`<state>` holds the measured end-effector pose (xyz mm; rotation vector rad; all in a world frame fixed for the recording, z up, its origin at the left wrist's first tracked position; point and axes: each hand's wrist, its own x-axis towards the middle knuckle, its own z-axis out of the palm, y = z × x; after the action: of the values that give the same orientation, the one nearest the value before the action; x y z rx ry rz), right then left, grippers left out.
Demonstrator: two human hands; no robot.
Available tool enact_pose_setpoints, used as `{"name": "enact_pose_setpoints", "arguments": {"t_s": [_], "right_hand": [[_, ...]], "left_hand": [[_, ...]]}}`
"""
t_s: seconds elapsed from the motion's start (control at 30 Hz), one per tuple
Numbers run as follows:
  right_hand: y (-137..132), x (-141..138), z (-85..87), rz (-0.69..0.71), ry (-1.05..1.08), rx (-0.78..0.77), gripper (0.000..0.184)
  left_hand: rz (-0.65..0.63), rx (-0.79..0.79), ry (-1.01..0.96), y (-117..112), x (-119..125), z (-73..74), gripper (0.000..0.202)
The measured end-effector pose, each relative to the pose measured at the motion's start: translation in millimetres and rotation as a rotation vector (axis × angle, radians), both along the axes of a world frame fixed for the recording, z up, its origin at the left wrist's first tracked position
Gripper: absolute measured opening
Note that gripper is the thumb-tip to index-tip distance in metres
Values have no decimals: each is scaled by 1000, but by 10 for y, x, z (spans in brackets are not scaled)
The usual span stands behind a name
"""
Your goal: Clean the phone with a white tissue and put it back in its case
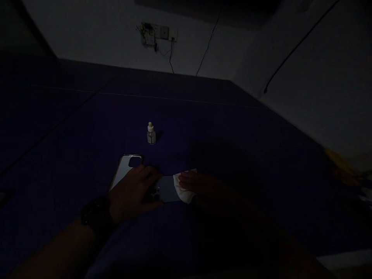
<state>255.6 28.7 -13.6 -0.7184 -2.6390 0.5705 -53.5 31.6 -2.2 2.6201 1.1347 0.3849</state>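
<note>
My left hand (133, 190) grips a smartphone (165, 189) lying back-up on the dark blue table (87, 155), its camera lenses near my fingers. My right hand (194, 185) presses a white cloth or wipe (182, 189) onto the far end of the phone's back. A clear phone case (124, 172) with a dark rim lies just beyond my left hand, partly hidden by it. A small clear dropper bottle (151, 133) with a pale cap stands upright farther on, apart from both hands. A black watch (97, 215) circles my left wrist.
The table runs back to a pale wall, where a wall socket panel (158, 33) has cables hanging from it. A dark cable (299, 48) crosses the right wall. Something yellowish (340, 166) sits dimly at the right edge.
</note>
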Motion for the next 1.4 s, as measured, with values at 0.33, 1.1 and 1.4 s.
{"name": "enact_pose_setpoints", "arguments": {"t_s": [0.33,1.1,1.4], "right_hand": [[4,25,-46,-49,-37,-1,56],[7,41,-19,-29,24,-81,53],[28,29,-70,-49,-14,-60,58]], "left_hand": [[-3,-13,14,2,7,19,66],[15,8,15,7,5,-4,65],[1,15,-4,11,-8,-10,65]]}}
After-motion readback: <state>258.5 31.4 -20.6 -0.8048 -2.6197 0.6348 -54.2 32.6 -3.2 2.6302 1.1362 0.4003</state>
